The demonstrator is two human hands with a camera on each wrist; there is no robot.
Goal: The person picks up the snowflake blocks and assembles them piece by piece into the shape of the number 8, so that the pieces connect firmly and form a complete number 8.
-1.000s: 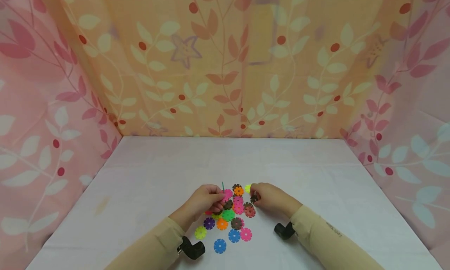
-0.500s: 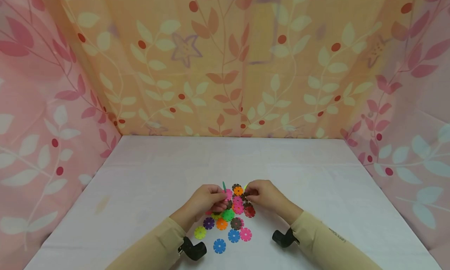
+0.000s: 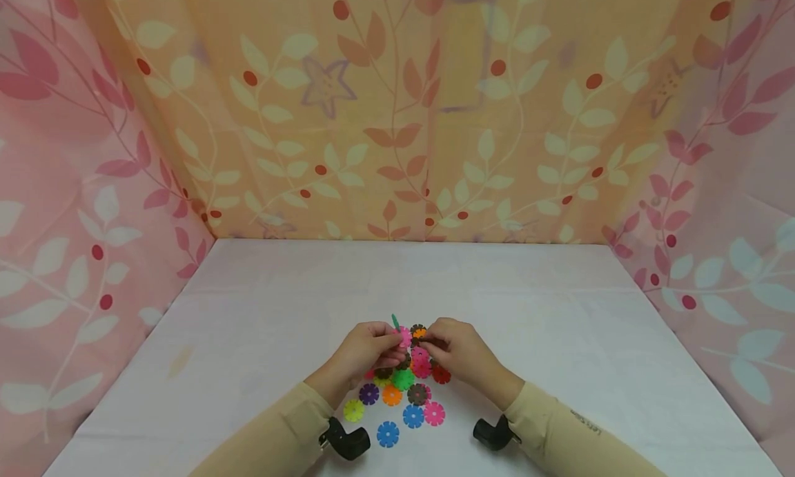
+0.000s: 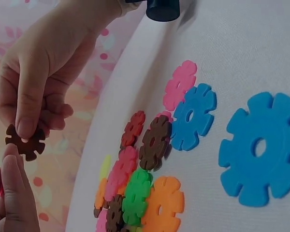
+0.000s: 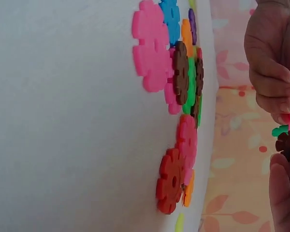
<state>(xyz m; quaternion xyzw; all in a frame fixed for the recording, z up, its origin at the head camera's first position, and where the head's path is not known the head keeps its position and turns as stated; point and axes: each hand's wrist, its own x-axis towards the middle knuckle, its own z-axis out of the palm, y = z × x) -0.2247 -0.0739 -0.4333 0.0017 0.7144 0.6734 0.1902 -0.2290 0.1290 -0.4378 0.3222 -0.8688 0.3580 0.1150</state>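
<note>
Brown disc (image 4: 33, 146) was up off the tbl (image 3: 279, 290), betw. the two hands, pinched near its edge by thumb + fingers of the R hand (image 3: 462, 356); edge grip prob. chosen b/c it left the far notches bare. L hand (image 3: 363, 349) gripped a pink disc (image 3: 406, 337) the same way, fingers curled, w/ a green disc (image 5: 280, 131) crossing it approx. at right angles; looked slotted into the pink, though fingers hid the joint. Pink was prob. held so its free rim faced the brown one. Brown vs. pink: v. close; contact can't be told. Loose discs lay flat on tbl below and betw. the hands, some overlapping, e.g. red disc (image 5: 173, 181) partly over a pink one; presumably kept there for easy reach from either side. Blue disc (image 3: 388, 434) sat apart from the heap, nearest the body, as did yellow disc (image 3: 354, 411) at its L side. Wrist cams (image 3: 348, 441) hung at inner cuffs, clear of the discs, prob. to view the fingers.
</note>
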